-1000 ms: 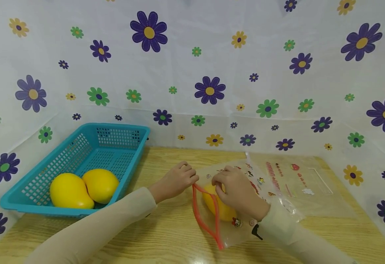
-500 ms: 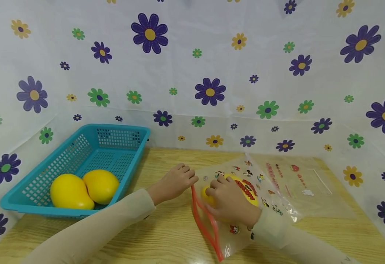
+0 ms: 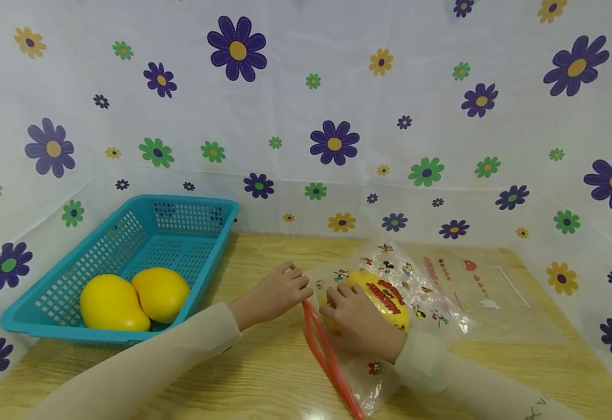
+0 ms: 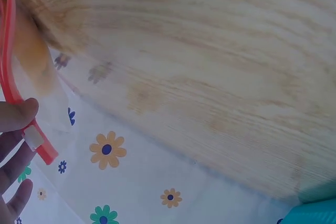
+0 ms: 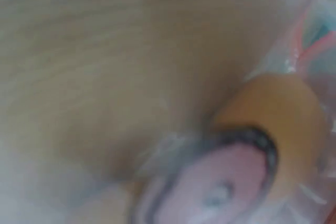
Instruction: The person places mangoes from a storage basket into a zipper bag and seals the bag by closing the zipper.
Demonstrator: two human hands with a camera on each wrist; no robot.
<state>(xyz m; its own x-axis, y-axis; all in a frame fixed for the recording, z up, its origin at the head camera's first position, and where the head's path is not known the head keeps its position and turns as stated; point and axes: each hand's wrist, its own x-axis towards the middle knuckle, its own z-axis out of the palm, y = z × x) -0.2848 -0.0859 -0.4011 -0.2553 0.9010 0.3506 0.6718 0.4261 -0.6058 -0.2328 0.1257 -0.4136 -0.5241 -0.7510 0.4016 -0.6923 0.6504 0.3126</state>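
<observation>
Left hand [image 3: 274, 294]: thumb and finger clamped on red closure [image 3: 332, 364] of zip bag [image 3: 432, 297], at white slider [image 4: 33, 137].
Right hand [image 3: 366, 324]: over bagged mango [image 3: 390, 318]; finger grip indeterminable.
Mango location: inside zip bag, right of teal basket [image 3: 179, 254].

Blurred wood grain [image 5: 94, 66] fills the upper left. At lower right, glossy clear plastic [image 5: 315, 196] surrounds a rounded yellow-orange object [image 5: 294, 124]; a dark-rimmed pink patch [image 5: 220, 174] (its print too smeared to read) overlaps it, below curving red edging [image 5: 317, 47].
</observation>
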